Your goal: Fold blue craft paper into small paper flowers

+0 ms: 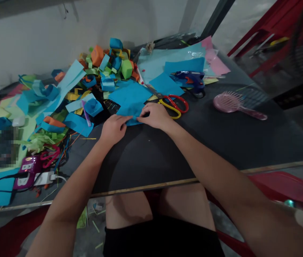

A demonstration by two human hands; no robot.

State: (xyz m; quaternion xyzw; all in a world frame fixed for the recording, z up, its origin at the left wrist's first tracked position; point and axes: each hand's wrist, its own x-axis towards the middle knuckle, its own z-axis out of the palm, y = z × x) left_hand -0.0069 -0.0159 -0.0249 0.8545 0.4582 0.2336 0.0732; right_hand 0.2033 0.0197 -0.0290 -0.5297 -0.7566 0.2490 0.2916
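A small blue piece of paper (pixel 133 122) lies at the near edge of a larger blue paper sheet (pixel 130 95) on the dark table. My left hand (pixel 114 128) is closed on the left end of the small piece, fingertips pressed together. From the other side my right hand (pixel 154 115) pinches its right end between thumb and fingers. Parts of the paper are hidden under my fingertips. Just beyond my right hand are scissors (pixel 177 104) with one red and one yellow handle loop.
Folded coloured paper pieces (pixel 98 57) are heaped at the back left. A blue glue gun (pixel 190 78) lies back right, a pink hairbrush (pixel 229 102) farther right. A purple power strip (pixel 28 169) with a cable sits front left. The table's front edge (pixel 146 187) runs above my lap.
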